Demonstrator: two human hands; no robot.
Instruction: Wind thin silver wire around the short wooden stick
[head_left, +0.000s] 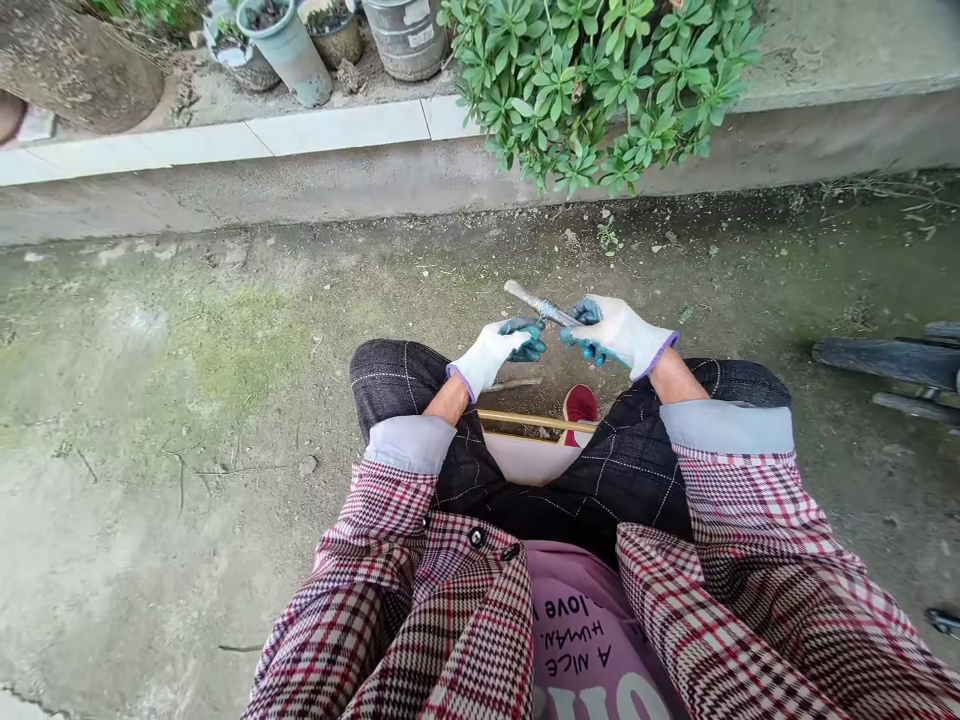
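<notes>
Both my hands wear white knit gloves with teal coated fingers and purple cuffs. My right hand (619,332) is closed around the lower end of a greyish stick (517,290), which points up and to the left. Silvery wire (546,308) is coiled around the stick's middle. Just below the coil, my left hand (510,348) has its fingers curled together, seemingly pinching the wire's loose end; the exact grip is partly hidden. Beneath my left hand, a second thin stick (517,384) lies low between my knees.
A gold-edged bar (525,418) and a pale surface (532,458) lie between my legs, beside a red shoe (580,405). Ahead runs a low ledge (337,135) with plant pots (289,50) and a leafy bush (600,90). Dark wheels (885,360) stand at right.
</notes>
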